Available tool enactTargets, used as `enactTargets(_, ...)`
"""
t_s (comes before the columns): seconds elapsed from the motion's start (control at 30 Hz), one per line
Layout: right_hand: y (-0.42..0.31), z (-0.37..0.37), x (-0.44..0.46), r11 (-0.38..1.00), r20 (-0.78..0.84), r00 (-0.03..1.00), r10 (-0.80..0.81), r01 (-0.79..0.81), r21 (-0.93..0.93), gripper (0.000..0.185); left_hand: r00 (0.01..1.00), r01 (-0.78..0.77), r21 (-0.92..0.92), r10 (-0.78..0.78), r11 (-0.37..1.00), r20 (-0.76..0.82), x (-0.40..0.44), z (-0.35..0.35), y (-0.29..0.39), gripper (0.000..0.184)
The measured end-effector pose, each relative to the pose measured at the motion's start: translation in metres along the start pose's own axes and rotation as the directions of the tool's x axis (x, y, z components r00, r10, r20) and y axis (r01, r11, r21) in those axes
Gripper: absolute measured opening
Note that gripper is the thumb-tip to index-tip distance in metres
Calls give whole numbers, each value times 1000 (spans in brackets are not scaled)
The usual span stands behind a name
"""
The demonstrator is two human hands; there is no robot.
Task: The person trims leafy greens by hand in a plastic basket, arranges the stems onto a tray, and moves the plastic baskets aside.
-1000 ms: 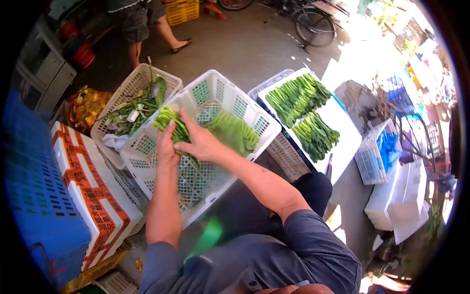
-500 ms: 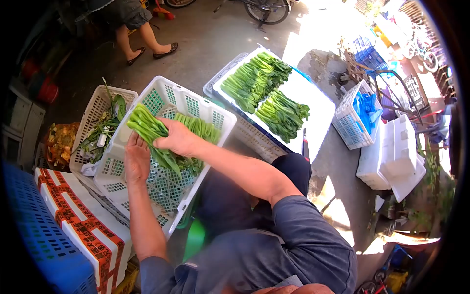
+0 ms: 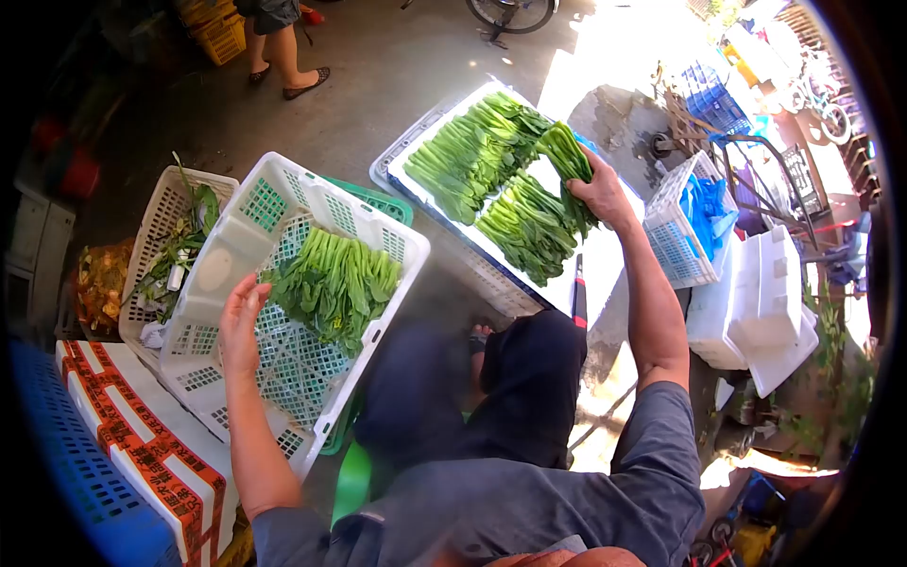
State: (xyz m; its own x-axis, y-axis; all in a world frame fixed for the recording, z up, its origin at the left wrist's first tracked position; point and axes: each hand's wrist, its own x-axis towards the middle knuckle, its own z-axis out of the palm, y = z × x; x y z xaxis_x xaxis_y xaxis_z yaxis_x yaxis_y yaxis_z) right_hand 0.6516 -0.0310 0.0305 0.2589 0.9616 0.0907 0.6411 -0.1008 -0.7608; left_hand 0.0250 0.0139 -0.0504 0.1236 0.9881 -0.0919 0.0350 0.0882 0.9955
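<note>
While the right hand [image 3: 599, 189] grips a green bunch [image 3: 561, 149] at the far right edge of the white board [image 3: 605, 251], the left hand [image 3: 243, 317] (loosely spread) hangs over the crate [image 3: 216, 274]; laying-out seems underway, calling for a gentle release.

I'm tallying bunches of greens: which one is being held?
The bunch in the right hand, over the white board. Only it is lifted; the other bunches lie on that board or in the crate by the left hand.
</note>
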Motion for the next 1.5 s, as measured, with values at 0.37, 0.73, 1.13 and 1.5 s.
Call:
enactTargets(0.37, 147, 10, 50, 871, 72, 996, 49, -7, -492, 74, 982, 94, 133, -69, 987, -178, 6, -19, -35, 42)
enactTargets(0.73, 203, 56, 51, 903, 109, 989, 104, -48, -426, 58, 981, 122, 144, -97, 982, -170, 3, -25, -47, 45)
enactTargets(1.13, 171, 59, 46, 635, -92, 990, 105, -138, -760, 70, 978, 137, 242, -94, 961, -184, 4, -6, -35, 47)
enactTargets(1.5, 45, 89, -64, 807, -111, 938, -329, 218, -549, 46, 999, -47, 725, 53, 687, 14, 43, 54, 6, 57)
